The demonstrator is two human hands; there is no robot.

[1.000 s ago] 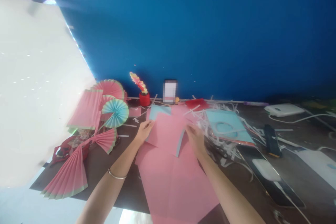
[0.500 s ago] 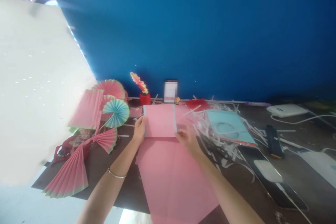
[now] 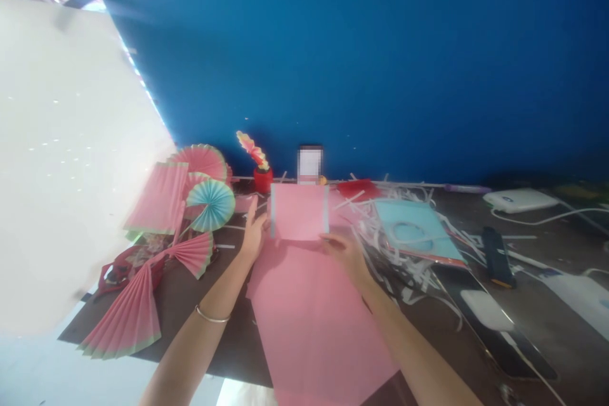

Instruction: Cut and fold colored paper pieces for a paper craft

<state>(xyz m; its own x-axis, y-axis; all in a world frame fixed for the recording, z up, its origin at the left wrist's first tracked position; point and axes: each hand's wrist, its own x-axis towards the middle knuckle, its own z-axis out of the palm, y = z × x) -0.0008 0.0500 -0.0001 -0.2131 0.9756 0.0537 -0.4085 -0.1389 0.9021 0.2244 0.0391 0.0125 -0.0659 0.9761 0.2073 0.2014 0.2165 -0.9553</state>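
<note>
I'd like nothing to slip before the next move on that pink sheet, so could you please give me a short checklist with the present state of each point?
1. Left hand at the left edge of the small pink sheet: ok.
2. Right hand at its lower right corner: ok.
3. Sheet held level, side edges upright: ok.
4. Large pink sheet lying flat below: ok.
5. Paper strips beside the right hand, off the small sheet: ok.
6. Firmness of either grip: cannot tell, blurred.
</note>
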